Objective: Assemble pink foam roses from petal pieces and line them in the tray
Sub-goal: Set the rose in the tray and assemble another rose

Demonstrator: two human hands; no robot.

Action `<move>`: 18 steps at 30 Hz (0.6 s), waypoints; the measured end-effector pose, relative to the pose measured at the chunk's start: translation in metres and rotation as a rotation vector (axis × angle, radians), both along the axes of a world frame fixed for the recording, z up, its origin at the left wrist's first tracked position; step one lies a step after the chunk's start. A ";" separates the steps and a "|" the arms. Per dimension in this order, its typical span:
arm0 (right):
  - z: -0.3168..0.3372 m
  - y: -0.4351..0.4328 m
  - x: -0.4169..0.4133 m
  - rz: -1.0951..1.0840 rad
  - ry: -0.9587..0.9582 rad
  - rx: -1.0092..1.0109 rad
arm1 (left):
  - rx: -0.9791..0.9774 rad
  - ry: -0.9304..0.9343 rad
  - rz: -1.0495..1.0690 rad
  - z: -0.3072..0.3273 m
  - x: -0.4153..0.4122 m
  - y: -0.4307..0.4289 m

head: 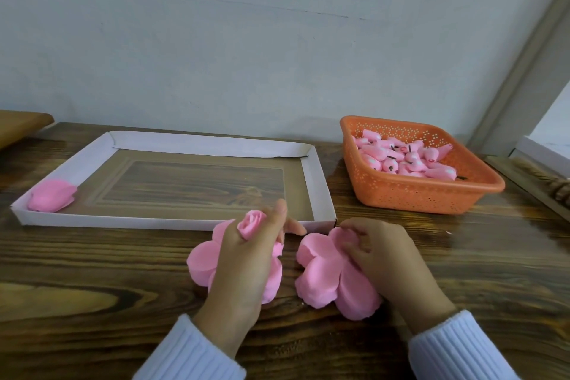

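1. Fingers [279, 216] of the left hand [243, 265] are curled round a rolled pink bud [251, 222], gripping it so that its spiral top pokes up between them.
2. Under that hand, touching its palm side, lies a stack of pink petals [202, 262] flat on the tabletop [92, 271]; its lobes show to the left of the fingers and below them.
3. Fingers [354, 245] of the right hand [391, 262] are bent and pinch the top of a second petal stack [327, 274], which spreads out to their left and towards the person.
4. Both stacks sit just beside each other, apart by a narrow strip of wood, between the two hands.
5. Beyond the left fingers stands a shallow white tray [197, 143], its near wall just past the fingertips.
6. One finished rose [51, 199] lies in the tray's near left corner, well to the left of both hands.
7. Beyond the right fingers and to their right stands an orange basket [431, 194] heaped with spare buds [401, 157].
8. White ribbed sleeves [456, 348] cover both wrists.
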State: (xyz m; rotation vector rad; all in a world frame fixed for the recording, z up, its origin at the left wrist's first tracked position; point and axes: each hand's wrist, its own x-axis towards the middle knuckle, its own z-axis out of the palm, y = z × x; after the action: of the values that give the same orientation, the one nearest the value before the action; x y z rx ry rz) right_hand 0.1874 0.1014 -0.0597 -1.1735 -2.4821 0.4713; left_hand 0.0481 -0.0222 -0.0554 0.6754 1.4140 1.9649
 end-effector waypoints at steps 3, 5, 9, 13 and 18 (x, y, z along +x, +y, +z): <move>-0.002 0.001 -0.001 -0.022 0.059 0.030 | -0.002 0.018 -0.016 0.000 0.001 -0.001; -0.003 0.001 -0.002 -0.022 0.097 0.045 | -0.015 0.021 -0.021 0.000 0.001 -0.002; -0.003 0.001 -0.002 -0.007 0.119 0.074 | -0.010 0.033 -0.034 -0.001 0.002 -0.002; 0.000 -0.002 -0.002 0.026 0.153 0.116 | -0.002 0.027 -0.039 -0.001 0.002 -0.002; -0.003 -0.002 -0.001 0.056 0.175 0.077 | 0.004 0.031 -0.047 -0.001 0.002 -0.002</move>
State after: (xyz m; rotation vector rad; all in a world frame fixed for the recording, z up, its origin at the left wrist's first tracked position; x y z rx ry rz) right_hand 0.1869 0.0992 -0.0631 -0.9918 -2.3656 0.4676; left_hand 0.0504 -0.0237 -0.0568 0.7371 1.4001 1.9293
